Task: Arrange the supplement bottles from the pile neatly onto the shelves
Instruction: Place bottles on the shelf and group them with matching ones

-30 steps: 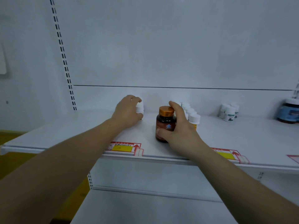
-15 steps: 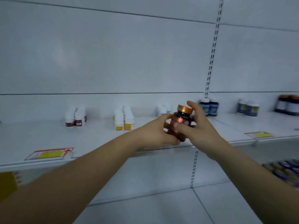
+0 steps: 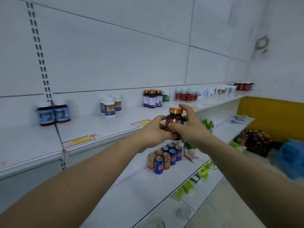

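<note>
A dark brown supplement bottle [image 3: 175, 119] with an orange-gold cap is held upright in the air in front of the upper shelf [image 3: 92, 127]. My left hand [image 3: 153, 131] grips its lower left side. My right hand [image 3: 191, 127] wraps its right side, with the index finger by the cap and the thumb across the front. On the shelf stand groups of bottles: two blue-labelled jars [image 3: 53, 113], white-capped bottles [image 3: 110, 106], purple-labelled bottles with orange caps [image 3: 152, 98] and red-labelled white bottles [image 3: 185, 94].
A lower shelf [image 3: 139, 181] carries a cluster of drink cans [image 3: 165, 157] and green packets [image 3: 204, 170]. More bottles [image 3: 244, 86] line the far right of the upper shelf. A yellow wall [image 3: 271, 117], a dark crate [image 3: 259, 142] and a blue bag [image 3: 291, 153] lie at right.
The view has swung right along the shelving, bringing new bottle groups and the cans into sight. Both hands keep hold of the brown bottle, which was lifted off the shelf a second ago.
</note>
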A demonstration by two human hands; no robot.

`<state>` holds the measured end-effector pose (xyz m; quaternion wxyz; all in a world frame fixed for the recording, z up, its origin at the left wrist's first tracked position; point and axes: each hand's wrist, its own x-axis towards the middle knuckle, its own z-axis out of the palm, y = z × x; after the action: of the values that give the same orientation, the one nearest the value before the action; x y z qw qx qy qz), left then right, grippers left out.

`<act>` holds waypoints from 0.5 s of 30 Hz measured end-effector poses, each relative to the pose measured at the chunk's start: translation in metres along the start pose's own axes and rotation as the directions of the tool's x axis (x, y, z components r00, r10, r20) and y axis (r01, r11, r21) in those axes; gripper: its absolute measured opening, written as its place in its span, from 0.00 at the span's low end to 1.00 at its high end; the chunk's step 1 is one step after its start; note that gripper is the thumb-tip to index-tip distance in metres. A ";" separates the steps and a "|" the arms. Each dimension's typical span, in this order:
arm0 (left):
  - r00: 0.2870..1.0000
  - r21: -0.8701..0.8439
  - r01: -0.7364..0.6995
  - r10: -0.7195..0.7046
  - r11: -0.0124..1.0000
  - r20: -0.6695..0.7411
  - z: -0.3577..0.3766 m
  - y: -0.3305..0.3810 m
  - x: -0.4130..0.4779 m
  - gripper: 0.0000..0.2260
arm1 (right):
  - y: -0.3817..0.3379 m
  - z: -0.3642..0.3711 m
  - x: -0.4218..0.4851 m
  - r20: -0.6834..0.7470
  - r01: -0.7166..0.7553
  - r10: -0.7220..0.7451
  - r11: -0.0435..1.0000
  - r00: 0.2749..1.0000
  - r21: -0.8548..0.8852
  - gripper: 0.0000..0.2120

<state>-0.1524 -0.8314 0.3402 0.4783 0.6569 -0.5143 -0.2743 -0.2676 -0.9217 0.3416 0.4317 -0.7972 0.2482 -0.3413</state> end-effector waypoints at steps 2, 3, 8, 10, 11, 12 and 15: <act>0.999 0.002 -0.032 0.032 0.999 0.042 0.026 0.007 0.042 0.19 | 0.022 -0.033 0.025 -0.038 -0.024 0.024 1.000 0.999 -0.003 0.34; 0.997 0.001 -0.041 0.041 0.999 0.060 0.037 0.007 0.064 0.17 | 0.032 -0.048 0.038 -0.055 -0.030 0.030 1.000 0.998 -0.002 0.34; 0.987 0.004 -0.091 0.090 0.996 0.131 0.088 0.009 0.172 0.15 | 0.097 -0.116 0.108 -0.179 -0.056 0.054 0.998 0.982 -0.004 0.33; 0.980 -0.005 -0.121 0.120 0.993 0.158 0.108 0.008 0.223 0.15 | 0.123 -0.143 0.140 -0.222 -0.072 0.064 0.997 0.973 -0.026 0.33; 0.978 -0.018 -0.134 0.135 0.991 0.161 0.118 0.008 0.251 0.16 | 0.135 -0.156 0.158 -0.238 -0.082 0.071 0.996 0.969 -0.035 0.33; 0.976 -0.033 -0.143 0.147 0.989 0.161 0.128 0.010 0.277 0.18 | 0.147 -0.169 0.175 -0.256 -0.097 0.084 0.995 0.963 -0.037 0.34; 0.967 -0.039 -0.160 0.165 0.986 0.195 0.155 0.014 0.354 0.24 | 0.182 -0.207 0.226 -0.293 -0.136 0.124 0.991 0.948 -0.021 0.34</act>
<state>-0.1766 -1.2172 0.3384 0.4534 0.5765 -0.6081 -0.3038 -0.2980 -1.2765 0.3420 0.3958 -0.7290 0.3675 -0.4205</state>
